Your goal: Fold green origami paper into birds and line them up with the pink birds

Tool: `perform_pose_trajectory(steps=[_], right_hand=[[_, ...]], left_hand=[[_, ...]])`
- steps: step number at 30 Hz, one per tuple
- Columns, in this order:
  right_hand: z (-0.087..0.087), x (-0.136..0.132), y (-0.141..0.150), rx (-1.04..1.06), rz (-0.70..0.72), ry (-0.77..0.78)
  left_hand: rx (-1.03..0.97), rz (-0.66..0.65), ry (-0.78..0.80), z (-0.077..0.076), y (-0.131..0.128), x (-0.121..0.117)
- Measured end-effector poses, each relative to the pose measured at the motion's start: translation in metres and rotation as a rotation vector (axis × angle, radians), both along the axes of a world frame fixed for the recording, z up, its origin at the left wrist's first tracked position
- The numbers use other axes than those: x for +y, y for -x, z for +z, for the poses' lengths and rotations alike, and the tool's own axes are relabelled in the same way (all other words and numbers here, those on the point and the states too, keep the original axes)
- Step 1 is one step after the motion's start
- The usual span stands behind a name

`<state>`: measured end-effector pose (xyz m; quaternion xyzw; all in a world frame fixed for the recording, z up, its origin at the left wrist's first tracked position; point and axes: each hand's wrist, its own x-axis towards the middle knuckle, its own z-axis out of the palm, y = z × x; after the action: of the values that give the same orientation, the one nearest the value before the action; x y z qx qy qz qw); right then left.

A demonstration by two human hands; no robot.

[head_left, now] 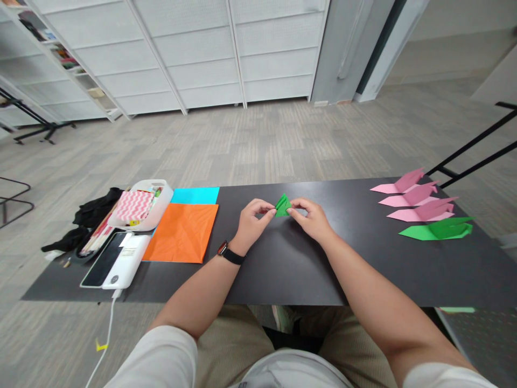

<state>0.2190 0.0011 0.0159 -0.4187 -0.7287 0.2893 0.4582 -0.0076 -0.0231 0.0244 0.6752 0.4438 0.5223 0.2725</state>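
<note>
Between my two hands, a little above the dark table (278, 280), is a small piece of folded green paper (283, 206). My left hand (256, 218) pinches its left edge between thumb and fingertips; a watch with a black band sits on that wrist. From the other side, my right hand (310, 216) grips the right edge the same way. Several layers and a pointed top show in the folded paper, but the fingers cover its sides. To the right stands a finished-looking green paper bird (438, 230), with several pink paper birds (422, 210) in a row behind it.
On the left lie an orange paper sheet (183, 234) and a cyan sheet (196, 195). Beside them are a white basket (155, 218) holding a pink zigzag packet, a phone (104, 261), a white power bank (127, 262) with a cable, and black cloth (97, 209).
</note>
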Motion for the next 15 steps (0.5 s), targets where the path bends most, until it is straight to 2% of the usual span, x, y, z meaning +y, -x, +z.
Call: perform_pose_trajectory(steps=[6, 11, 15], right_hand=[[0.004, -0.001, 0.001, -0.037, 0.017, -0.043], [0.009, -0.003, -0.005, -0.033, 0.062, -0.112], [0.012, -0.001, -0.011, 0.018, -0.033, -0.149]], left_hand=[[0.017, -0.023, 0.004, -0.002, -0.001, 0.002], [0.052, 0.061, -0.02, 0.004, 0.002, 0.002], [0.064, 0.12, -0.041, 0.008, 0.004, 0.001]])
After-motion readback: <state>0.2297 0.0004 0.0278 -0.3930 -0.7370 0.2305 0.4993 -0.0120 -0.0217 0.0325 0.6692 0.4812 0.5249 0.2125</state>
